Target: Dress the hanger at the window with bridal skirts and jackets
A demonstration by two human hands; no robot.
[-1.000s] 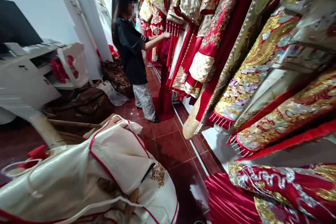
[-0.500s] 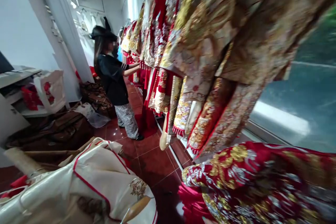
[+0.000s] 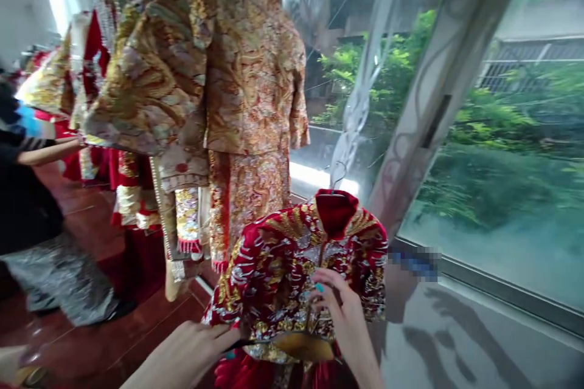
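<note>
Vs. prev: view swung R, both my hands now up. L hand (image 3: 196, 346) wrapped on dark handle of tan paddle (image 3: 303, 347), hiding part of red jacket (image 3: 274, 273) hung ahead. R hand (image 3: 342, 316): fingers half-curled at jacket front, grip can't tell. Gold outfit (image 3: 253, 67) behind, co-worker (image 3: 27, 203) far L.

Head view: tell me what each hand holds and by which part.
The left hand holds a tool by its thin dark end. The right hand is at the jacket's front; whether it grips it cannot be told.
</note>
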